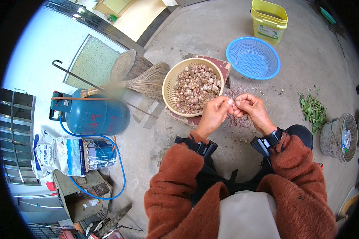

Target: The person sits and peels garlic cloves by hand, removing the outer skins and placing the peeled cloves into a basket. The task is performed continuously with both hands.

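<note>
My left hand point(213, 115) and my right hand point(251, 110) meet fingertip to fingertip just past the lower right rim of a beige plastic basket point(167, 86). Both pinch a small pale piece between them, which looks like a garlic clove point(234, 105); the fingers hide most of it. Many garlic bulbs and cloves point(197, 86) with purplish skins lie in the basket. Under it is a worn red stool or low stand point(219, 64). Loose garlic skins point(239, 119) are scattered on the floor below and behind my hands. A blue plastic basket point(252, 59) stands beyond them.
A yellow bucket point(267, 28) stands at the top. To the right are green leafy stems point(312, 110) and a dirty bucket point(338, 139). On the left are a straw broom point(146, 79), a blue gas cylinder point(98, 116) with a blue hose point(124, 173), and a wooden stump point(130, 64).
</note>
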The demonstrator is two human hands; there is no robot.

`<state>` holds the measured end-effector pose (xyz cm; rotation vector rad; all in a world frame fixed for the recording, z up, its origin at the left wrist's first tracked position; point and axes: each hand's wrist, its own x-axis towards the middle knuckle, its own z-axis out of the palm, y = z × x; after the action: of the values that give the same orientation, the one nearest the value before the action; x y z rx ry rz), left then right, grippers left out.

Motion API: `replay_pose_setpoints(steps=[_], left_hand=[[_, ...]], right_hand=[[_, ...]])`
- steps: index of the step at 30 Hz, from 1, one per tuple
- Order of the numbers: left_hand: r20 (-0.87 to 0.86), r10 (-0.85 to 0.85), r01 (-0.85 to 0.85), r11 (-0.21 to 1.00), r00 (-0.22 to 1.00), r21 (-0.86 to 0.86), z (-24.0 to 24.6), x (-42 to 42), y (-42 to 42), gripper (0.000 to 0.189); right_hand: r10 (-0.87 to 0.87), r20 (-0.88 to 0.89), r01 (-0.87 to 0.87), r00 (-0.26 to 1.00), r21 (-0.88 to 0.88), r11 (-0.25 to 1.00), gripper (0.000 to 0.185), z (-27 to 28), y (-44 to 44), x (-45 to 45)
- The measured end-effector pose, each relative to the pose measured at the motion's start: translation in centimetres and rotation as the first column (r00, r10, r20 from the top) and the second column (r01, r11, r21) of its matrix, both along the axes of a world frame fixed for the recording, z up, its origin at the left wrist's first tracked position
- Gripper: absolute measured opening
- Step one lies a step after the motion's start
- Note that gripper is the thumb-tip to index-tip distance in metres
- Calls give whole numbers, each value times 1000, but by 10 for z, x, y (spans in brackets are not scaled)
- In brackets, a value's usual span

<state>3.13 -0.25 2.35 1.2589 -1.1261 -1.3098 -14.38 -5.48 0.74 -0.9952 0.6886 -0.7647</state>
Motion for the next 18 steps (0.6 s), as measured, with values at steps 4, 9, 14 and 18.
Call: replay_pose_setpoints(steps=[4,9,14,18], left_hand=[[33,-63,65,997,997,-51,1,-4,2,10],[38,-68,68,998,997,0,2,-4,3,6],[-46,-51,52,999,998,17,-2,-2,0,9],[-77,-13,10,999,997,-40,-8,-2,-3,15]], right_hand=[[-25,-4,25,1000,-16,1000,13,-4,-1,0],[-42,-43,41,998,-28,999,12,-6,-1,-1],[-73,-133,53,988,-151,987,13,-9,-1,4],[-114,-205,57,972,-266,962,13,-11,0,4]])
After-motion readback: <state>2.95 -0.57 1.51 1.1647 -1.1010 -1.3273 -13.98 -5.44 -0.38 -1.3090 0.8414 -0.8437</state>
